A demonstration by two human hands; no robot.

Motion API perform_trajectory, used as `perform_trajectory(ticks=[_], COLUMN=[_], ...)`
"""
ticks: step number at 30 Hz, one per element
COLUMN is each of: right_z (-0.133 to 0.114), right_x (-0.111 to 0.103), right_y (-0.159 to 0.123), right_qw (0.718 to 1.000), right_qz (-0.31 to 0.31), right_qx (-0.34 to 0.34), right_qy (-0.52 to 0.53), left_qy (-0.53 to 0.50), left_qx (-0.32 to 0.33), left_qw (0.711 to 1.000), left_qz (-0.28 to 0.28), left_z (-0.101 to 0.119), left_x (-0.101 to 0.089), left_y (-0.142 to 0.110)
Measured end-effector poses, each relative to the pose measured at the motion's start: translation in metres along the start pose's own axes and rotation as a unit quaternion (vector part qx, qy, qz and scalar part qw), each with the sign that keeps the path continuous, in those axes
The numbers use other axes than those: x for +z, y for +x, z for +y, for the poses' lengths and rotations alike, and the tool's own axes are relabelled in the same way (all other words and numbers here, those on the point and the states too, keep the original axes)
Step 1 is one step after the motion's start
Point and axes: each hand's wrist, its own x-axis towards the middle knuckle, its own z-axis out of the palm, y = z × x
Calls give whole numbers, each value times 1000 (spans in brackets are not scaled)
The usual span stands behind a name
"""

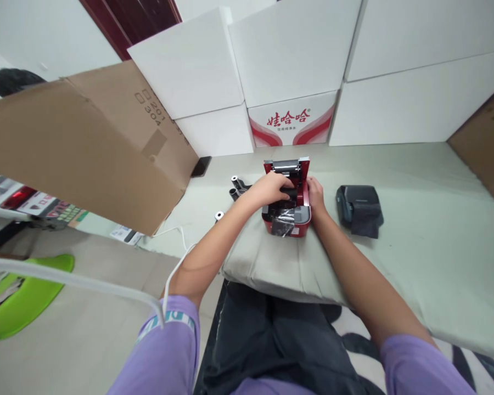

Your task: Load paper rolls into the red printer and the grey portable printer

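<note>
A small red printer with its lid raised sits on the grey-green cloth in front of me. My left hand reaches into its open top, fingers curled round a dark roll inside. My right hand rests against the printer's right side, fingers pressed to the casing. A crumpled clear wrapper lies at the printer's front.
A dark grey printer lies to the right on the cloth. Black and white spools and a phone lie to the left. White boxes stand behind. A brown cardboard flap overhangs the left. A white cable crosses my left arm.
</note>
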Motion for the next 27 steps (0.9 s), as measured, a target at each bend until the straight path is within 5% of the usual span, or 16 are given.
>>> perform_trajectory(ticks=[8, 13, 19, 23, 27], right_z=[6, 6, -2, -8, -17], right_x=[-1, -2, -2, -4, -16], right_y=[3, 4, 5, 3, 1], right_qw=[1000, 997, 991, 989, 982], right_qz=[2, -23, -75, -101, -170], right_qx=[1, -30, -55, -41, -80], right_qy=[19, 63, 96, 103, 30], left_qy=[49, 3, -62, 95, 176], left_qx=[-22, -8, -9, 20, 55], left_qw=[997, 995, 996, 977, 943], left_qz=[-59, -98, 58, 188, 276], left_z=[6, 11, 37, 44, 45], left_x=[16, 8, -1, 25, 54], left_y=[12, 7, -65, -106, -115])
